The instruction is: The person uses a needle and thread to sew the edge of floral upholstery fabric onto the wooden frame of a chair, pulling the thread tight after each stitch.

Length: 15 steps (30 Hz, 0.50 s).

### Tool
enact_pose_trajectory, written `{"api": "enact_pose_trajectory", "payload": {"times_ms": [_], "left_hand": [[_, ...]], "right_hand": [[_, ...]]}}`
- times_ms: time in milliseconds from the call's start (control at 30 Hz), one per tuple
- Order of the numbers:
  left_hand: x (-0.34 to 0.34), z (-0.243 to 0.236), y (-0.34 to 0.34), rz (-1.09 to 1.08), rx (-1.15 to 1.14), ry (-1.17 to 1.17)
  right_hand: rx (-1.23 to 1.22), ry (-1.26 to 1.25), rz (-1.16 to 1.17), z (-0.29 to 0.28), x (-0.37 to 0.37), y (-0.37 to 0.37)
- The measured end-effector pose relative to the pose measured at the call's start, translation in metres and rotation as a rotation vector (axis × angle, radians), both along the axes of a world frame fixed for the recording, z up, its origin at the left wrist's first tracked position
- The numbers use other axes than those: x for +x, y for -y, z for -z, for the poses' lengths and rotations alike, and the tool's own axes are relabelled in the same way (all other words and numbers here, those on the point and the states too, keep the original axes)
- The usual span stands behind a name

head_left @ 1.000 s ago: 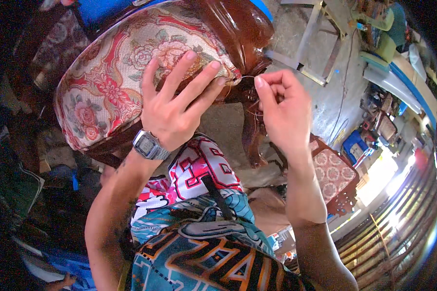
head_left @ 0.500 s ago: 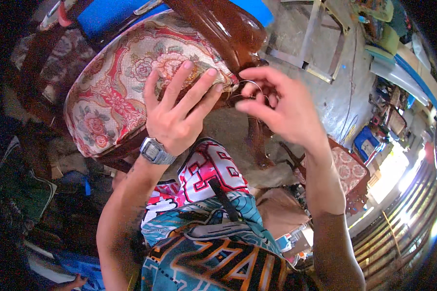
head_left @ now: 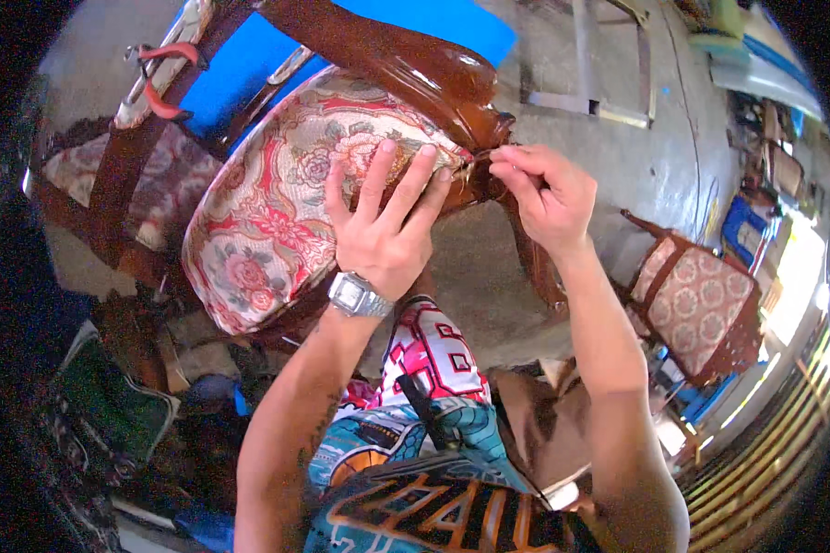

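Note:
A seat cushion (head_left: 272,217) in floral fabric of red, cream and green sits in a glossy brown wooden chair frame (head_left: 424,64). Flat on the fabric, fingers spread, lies my left hand (head_left: 383,221), close to the cushion's right corner. My right hand (head_left: 549,194) is closed in a pinch just right of that corner, beside the wooden joint. Whatever its fingertips hold is too small to make out. Thin pale strands (head_left: 470,172) show at the corner, between the fabric and those fingers.
A tool with red curved grips (head_left: 168,88) rests on the frame at upper left. Bright blue material (head_left: 452,28) lies behind the chair. Another patterned chair (head_left: 696,300) stands at right. A bare frame (head_left: 586,101) is on the concrete floor, and brown sheet material (head_left: 535,419) lies below.
My right hand has gone from loosely curled fingers around a thin shiny curve to a tight pinch. My left hand stays on the fabric. The whole view has shifted.

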<state>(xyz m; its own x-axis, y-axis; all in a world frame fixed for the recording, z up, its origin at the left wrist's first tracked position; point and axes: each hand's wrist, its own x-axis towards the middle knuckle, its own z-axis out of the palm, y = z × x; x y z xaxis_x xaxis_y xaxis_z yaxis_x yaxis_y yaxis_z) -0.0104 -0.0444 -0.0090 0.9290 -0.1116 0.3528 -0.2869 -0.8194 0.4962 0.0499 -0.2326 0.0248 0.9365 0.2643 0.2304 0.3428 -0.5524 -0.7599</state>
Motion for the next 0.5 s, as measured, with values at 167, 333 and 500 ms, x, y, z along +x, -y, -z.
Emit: {"api": "enact_pose_trajectory", "payload": {"times_ms": [167,333,500], "left_hand": [[0.000,0.006,0.002,-0.001,0.015,-0.021],[-0.004,0.004,0.003,-0.002,0.054,-0.022],[-0.006,0.006,0.002,-0.033,0.083,0.004]], "right_hand": [[-0.103,0.078,0.028,0.003,0.005,-0.006],[-0.056,-0.030,-0.034,0.003,0.012,-0.012],[-0.116,-0.075,-0.167,-0.001,0.015,-0.010]]}}
